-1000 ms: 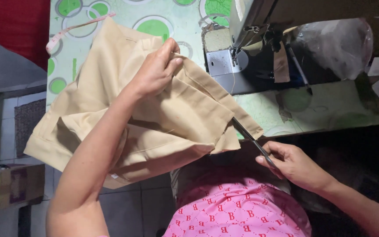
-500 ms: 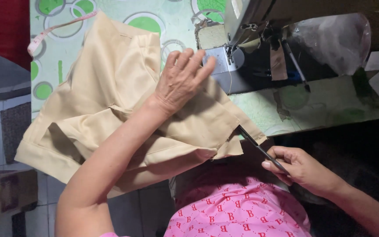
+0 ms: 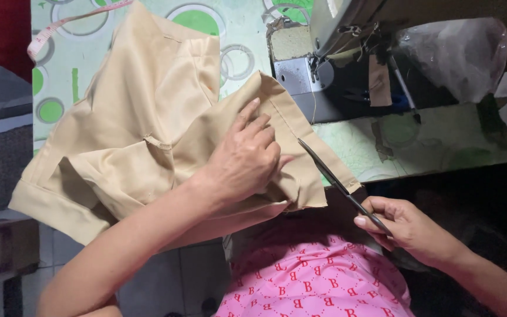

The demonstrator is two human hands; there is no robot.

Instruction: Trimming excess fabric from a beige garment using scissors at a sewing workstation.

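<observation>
Lying creased under left hand (image 3: 244,161), tan fabric (image 3: 148,129); right hand (image 3: 409,226) seemingly gripping scissors (image 3: 338,185).

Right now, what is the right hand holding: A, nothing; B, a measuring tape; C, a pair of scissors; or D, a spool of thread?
C: the right hand grips dark scissors, their blades pointing at the edge of the tan garment that the left hand presses flat.

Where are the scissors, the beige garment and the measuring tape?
scissors (image 3: 324,170): head view, on the dark blades, above the right hand (image 3: 409,229) that holds them.
beige garment (image 3: 148,111): head view, on the flat cloth left of the left hand (image 3: 244,161).
measuring tape (image 3: 66,26): head view, on the pink strip at top left.
</observation>
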